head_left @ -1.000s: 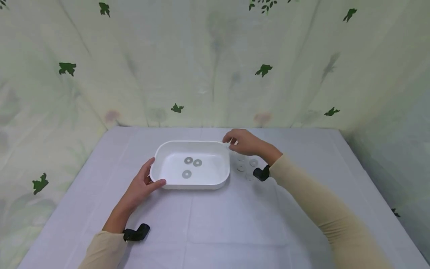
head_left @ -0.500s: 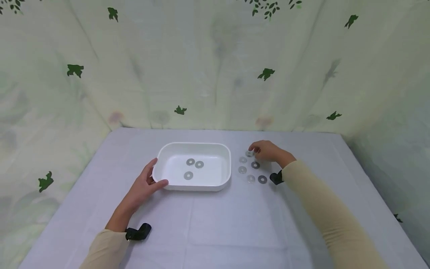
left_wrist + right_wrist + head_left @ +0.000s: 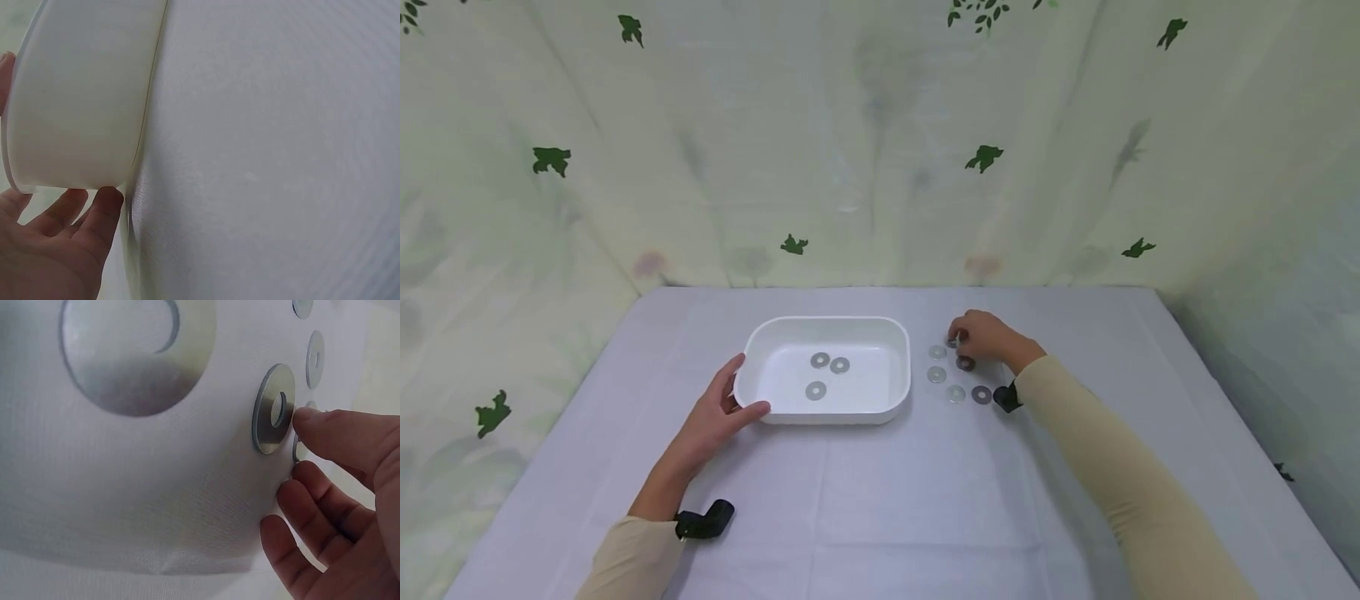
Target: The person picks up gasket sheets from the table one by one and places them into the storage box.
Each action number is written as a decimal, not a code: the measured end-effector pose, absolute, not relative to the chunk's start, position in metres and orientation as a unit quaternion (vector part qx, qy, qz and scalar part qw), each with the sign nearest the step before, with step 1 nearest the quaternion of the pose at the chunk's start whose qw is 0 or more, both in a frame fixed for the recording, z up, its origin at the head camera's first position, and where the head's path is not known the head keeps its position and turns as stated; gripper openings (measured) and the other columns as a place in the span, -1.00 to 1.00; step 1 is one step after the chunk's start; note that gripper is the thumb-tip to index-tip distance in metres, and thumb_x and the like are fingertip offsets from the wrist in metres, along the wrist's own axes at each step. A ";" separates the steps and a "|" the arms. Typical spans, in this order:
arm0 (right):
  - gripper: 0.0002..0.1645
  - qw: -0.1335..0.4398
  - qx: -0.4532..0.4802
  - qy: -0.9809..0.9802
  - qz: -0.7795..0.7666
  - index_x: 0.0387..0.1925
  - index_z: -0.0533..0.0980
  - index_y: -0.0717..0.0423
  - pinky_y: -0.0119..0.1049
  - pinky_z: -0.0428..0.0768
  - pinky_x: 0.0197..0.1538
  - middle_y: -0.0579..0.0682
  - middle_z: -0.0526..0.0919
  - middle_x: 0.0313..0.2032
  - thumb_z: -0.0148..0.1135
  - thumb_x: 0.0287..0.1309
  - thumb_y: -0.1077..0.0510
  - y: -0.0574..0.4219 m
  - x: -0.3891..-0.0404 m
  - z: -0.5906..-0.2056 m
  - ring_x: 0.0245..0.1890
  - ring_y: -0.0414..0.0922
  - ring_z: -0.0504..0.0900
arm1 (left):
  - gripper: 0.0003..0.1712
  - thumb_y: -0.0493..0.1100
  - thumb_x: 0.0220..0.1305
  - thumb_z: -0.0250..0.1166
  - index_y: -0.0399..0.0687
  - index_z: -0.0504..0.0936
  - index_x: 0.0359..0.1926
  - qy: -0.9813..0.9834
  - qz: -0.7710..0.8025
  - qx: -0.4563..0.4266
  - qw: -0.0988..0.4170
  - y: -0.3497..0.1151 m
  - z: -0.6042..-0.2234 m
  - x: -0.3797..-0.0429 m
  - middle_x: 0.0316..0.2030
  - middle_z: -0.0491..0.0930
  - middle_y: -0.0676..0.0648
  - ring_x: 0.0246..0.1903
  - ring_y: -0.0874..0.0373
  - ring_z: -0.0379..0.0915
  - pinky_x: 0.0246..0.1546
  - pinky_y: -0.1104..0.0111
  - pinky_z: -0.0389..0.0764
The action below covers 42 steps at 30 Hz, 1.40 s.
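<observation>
In the head view, my left hand [image 3: 711, 421] grips the left end of a white tray [image 3: 835, 417], thumb on the front rim. Its fingertips touch the tray's outer wall [image 3: 81, 94] in the left wrist view. Three flat metal washers, one a washer [image 3: 816, 390] nearer the front, lie inside the tray. Right of the tray, my right hand [image 3: 988, 335] has thumb and curled fingers at a washer [image 3: 300, 449], largely hidden behind the thumb. Beside the thumb, a darker washer [image 3: 273, 412] lies on the cloth, apart from the grip.
Several loose washers, among them a pale washer [image 3: 936, 374] and a dark washer [image 3: 981, 395], lie between tray and right wrist. White cloth [image 3: 880, 500] covers the table. A leaf-patterned curtain [image 3: 880, 167] hangs behind it.
My right hand has gone from the tray's right rim rightward and down to the far loose washer, where it stays. My left hand and the tray have held their place.
</observation>
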State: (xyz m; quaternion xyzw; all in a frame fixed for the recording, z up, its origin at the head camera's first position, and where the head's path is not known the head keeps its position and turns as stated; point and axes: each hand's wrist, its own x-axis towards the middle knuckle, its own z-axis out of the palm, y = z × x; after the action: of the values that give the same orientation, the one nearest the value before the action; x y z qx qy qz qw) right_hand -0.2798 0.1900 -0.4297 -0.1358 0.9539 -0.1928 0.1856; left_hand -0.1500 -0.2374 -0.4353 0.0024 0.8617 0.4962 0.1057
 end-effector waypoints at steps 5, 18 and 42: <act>-0.74 0.168 -0.148 0.955 -0.196 -0.03 0.57 0.11 -0.12 0.47 0.07 0.11 0.57 -0.05 0.22 0.24 0.22 0.192 -0.287 -0.428 -0.06 0.00 0.47 | 0.17 -0.01 0.28 0.37 0.07 -0.30 0.60 0.864 0.493 0.002 0.102 -0.236 -0.433 -0.152 0.56 -0.06 -0.29 0.38 -0.29 0.27 -0.14 0.72 0.40; -0.61 0.184 -0.131 0.953 -0.202 0.08 0.54 0.13 -0.12 0.47 0.12 0.09 0.56 -0.06 0.28 0.22 0.18 0.188 -0.284 -0.441 -0.05 -0.01 0.46 | 0.16 0.05 0.27 0.37 0.07 -0.26 0.60 0.869 0.482 -0.009 0.107 -0.239 -0.437 -0.141 0.56 -0.05 -0.29 0.41 -0.29 0.24 -0.06 0.67 0.41; -0.51 0.177 -0.102 0.943 -0.261 0.17 0.49 0.07 -0.12 0.52 0.08 0.12 0.58 0.03 0.29 0.19 0.15 0.196 -0.284 -0.443 -0.04 0.00 0.51 | 0.15 0.02 0.26 0.38 0.06 -0.23 0.60 0.865 0.492 0.001 0.097 -0.239 -0.435 -0.146 0.55 0.00 -0.29 0.40 -0.26 0.27 -0.10 0.70 0.39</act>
State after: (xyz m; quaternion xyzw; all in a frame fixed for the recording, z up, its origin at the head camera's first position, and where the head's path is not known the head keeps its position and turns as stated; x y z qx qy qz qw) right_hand -0.2840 0.1958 -0.4429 -0.1021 0.9434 -0.2615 0.1767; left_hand -0.1460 -0.2392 -0.4346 0.0014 0.8651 0.4920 0.0975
